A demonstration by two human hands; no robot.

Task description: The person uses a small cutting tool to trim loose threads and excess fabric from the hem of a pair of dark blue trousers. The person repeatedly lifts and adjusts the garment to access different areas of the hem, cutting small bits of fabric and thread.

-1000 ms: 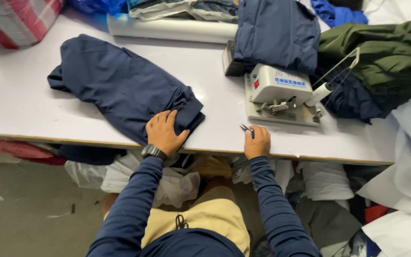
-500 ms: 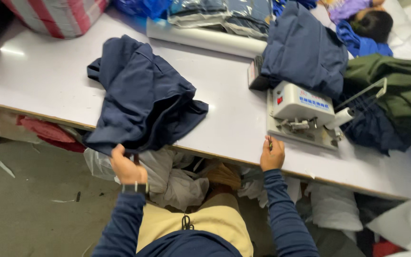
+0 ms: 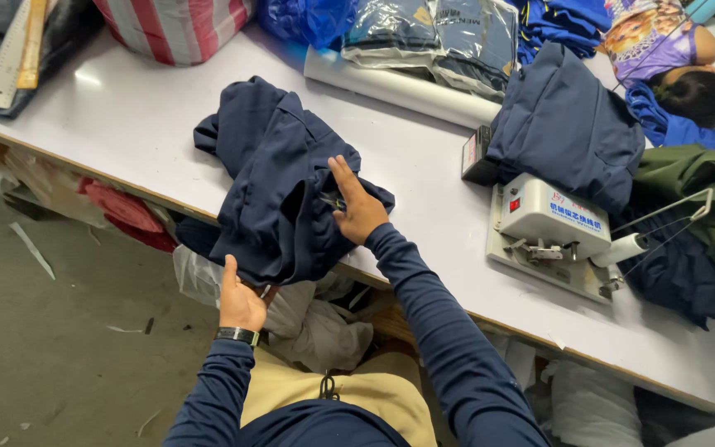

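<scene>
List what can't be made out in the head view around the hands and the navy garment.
- Left hand: fingertips hidden under the hem of the navy garment; head view.
- Right hand: a small dark tool at the fingers, too small to identify.
- Garment type: bunched folds hide its shape.
- Grey cloth below the table edge: mostly hidden by the table and the arms.
- Dark pile right of the white machine: runs off the frame's right edge.
</scene>
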